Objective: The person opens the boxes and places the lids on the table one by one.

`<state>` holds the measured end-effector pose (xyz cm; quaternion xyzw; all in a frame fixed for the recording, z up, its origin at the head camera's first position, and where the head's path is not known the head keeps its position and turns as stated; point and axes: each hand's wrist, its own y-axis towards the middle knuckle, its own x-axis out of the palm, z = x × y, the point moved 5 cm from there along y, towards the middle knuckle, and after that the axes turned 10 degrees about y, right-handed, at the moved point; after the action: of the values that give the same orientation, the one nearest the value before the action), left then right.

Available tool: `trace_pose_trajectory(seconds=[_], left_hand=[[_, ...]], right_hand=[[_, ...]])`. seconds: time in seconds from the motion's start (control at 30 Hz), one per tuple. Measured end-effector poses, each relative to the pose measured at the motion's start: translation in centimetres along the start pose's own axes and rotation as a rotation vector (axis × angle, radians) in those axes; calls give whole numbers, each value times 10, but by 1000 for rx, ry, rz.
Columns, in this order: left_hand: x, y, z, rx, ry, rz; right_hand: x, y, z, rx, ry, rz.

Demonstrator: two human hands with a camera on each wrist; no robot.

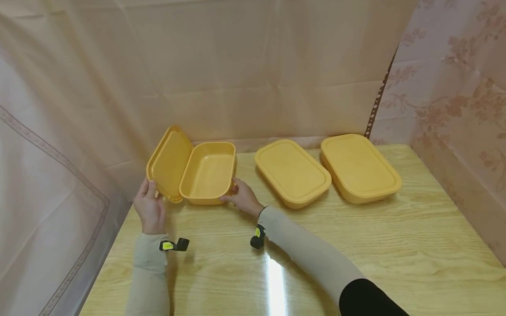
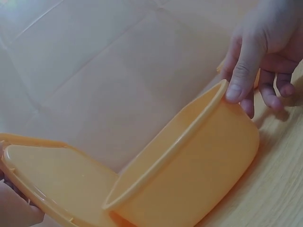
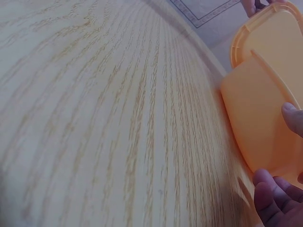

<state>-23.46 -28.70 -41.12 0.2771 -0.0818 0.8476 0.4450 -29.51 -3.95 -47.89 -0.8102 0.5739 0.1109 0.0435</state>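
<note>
A yellow plastic box [image 1: 203, 201] stands uncovered at the left of the table, and its inside looks bare. My left hand [image 1: 151, 208] holds the matching yellow lid [image 1: 171, 162], tilted up along the box's left side, with the thumb on its near edge. At the box's near right corner, my right hand [image 1: 245, 197] grips the wall. Its thumb lies just below the rim in the left wrist view, while some fingers curl clear of the box [image 2: 199, 165]. The left fingers behind the lid are mostly hidden.
Two more yellow boxes with lids on, a middle one [image 1: 293, 171] and a right one [image 1: 360, 166], sit close together along the back of the wood-grain table [image 1: 427, 228]. A beige curtain [image 1: 257, 66] hangs right behind them.
</note>
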Motion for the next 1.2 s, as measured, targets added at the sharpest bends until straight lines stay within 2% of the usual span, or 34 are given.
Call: trace_pose_trajectory(seconds=[0.17, 0.33, 0.43, 0.73, 1.1, 1.2], left_hand=[[-2, 1, -2, -14, 22, -18], [-5, 3, -3, -51, -25, 16], [-6, 4, -3, -59, -15, 23], [-6, 4, -4, -27, 56, -12], [-8, 3, -4, -37, 197, 15], [-9, 1, -3, -56, 272, 36]], right_hand=[[0, 0, 1, 0, -3, -1], [1, -1, 1, 25, 1, -5], [1, -2, 1, 42, 6, -10], [0, -4, -1, 58, 25, -22], [1, -3, 1, 70, 40, -32], [0, -3, 2, 77, 46, -32]])
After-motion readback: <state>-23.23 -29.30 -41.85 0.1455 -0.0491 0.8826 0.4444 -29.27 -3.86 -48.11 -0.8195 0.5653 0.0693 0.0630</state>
